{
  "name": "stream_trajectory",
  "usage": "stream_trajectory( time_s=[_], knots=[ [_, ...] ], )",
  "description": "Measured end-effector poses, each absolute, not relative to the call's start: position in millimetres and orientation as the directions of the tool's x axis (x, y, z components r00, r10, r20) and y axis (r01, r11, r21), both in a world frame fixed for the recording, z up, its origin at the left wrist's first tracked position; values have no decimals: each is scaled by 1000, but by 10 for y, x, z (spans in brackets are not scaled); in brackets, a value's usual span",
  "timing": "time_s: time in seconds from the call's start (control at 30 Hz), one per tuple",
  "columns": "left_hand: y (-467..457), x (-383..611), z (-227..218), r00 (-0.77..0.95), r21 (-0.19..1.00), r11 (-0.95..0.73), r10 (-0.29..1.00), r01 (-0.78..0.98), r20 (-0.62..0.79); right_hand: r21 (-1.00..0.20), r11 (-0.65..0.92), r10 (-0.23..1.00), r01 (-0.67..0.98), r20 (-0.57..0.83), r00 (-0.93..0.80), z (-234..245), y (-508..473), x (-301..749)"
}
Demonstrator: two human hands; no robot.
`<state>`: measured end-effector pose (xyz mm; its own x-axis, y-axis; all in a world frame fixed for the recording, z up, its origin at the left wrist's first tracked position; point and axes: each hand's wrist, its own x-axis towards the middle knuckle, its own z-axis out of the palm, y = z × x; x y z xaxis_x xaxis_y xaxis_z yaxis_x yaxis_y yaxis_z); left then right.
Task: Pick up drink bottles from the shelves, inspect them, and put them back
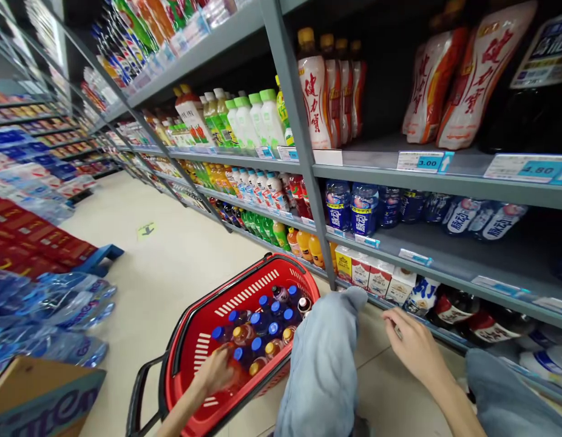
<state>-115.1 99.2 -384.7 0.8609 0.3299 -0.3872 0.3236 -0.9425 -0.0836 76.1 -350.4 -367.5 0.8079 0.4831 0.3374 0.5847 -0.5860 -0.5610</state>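
Observation:
My left hand (216, 368) reaches into a red shopping basket (181, 364) on the floor. Its fingers are closed around an orange-red bottle (238, 374), blurred and partly hidden by the hand. Beside it stand several upright drink bottles, some with blue caps (260, 321), others with orange-yellow caps (243, 334). A bottle with a white cap (303, 304) is at the basket's right end. My right hand (411, 346) hangs in the air between my knees, fingers loosely bent and apart, holding nothing. In front of it are boxed drinks (380, 277) on the bottom shelf.
My bent knee (324, 358) rises against the basket's right side. A grey shelf rack (303, 145) with bottled drinks runs along the right and into the distance. Water packs (48, 309), red cartons (30, 237) and a cardboard box (39, 394) stand at left. Pale floor (153, 261) lies between.

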Motion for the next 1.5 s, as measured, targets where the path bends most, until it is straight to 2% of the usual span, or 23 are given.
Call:
stream_trajectory(
  time_s=[0.1, 0.27, 0.43, 0.53, 0.6, 0.7, 0.8, 0.87, 1.0, 1.07, 1.13, 1.2, 1.23, 1.3, 1.33, 1.4, 1.5],
  knots=[
    [1081, -1038, -3411, 867, -125, -911, 411, 392, -280, -585, -527, 516, 616, 356, 779, -3630, -3532, 703],
    [865, -818, -2505, 930, -121, -931, 356, 344, -96, -624, -468, 504, 626, 392, 769, -3691, -3496, 629],
    [205, -562, -1666, 976, -122, -982, 125, 148, 179, -787, -340, 433, 516, 356, 828, -3834, -3422, 597],
    [-236, -378, -1290, 951, -39, -999, -34, -23, 307, -912, -139, 379, 385, 310, 872, -3866, -3374, 584],
    [-533, -229, -1131, 921, 17, -988, -134, -150, 365, -951, -2, 349, 310, 290, 891, -3869, -3343, 581],
    [-984, 18, -1069, 880, 95, -930, -299, -355, 368, -955, 142, 299, 261, 293, 908, -3876, -3305, 605],
    [-1444, 262, -1198, 842, 198, -840, -429, -505, 326, -929, 210, 206, 306, 348, 915, -3912, -3295, 668],
    [-1748, 427, -1333, 813, 275, -774, -482, -570, 328, -920, 132, 92, 369, 382, 920, -3955, -3313, 710],
    [-2264, 825, -1548, 691, 367, -589, -560, -720, 457, -906, -169, -256, 389, 421, 870, -4000, -3405, 724],
    [-2442, 1074, -1633, 619, 398, -476, -561, -785, 550, -914, -194, -320, 357, 403, 858, -3955, -3459, 689],
    [-2560, 1335, -1759, 584, 475, -343, -535, -811, 611, -933, -156, -319, 325, 359, 877, -3871, -3501, 642],
    [-2628, 1569, -1958, 635, 659, -152, -491, -737, 597, -953, -99, -314, 288, 304, 899, -3781, -3527, 595],
    [-2646, 1665, -2084, 682, 773, -13, -481, -634, 552, -962, -62, -300, 265, 271, 915, -3745, -3536, 575],
    [-2658, 1801, -2368, 761, 911, 284, -505, -299, 407, -977, 24, -246, 210, 198, 949, -3704, -3552, 544],
    [-2655, 1838, -2513, 784, 911, 397, -526, -116, 329, -982, 67, -207, 178, 161, 965, -3700, -3560, 534],
    [-2632, 1853, -2768, 816, 834, 525, -549, 170, 180, -986, 135, -109, 100, 86, 990, -3716, -3576, 523],
    [-2570, 1780, -2983, 861, 677, 625, -508, 388, -25, -985, 174, -8, -2, -3, 1000, -3759, -3574, 516]
  ],
)
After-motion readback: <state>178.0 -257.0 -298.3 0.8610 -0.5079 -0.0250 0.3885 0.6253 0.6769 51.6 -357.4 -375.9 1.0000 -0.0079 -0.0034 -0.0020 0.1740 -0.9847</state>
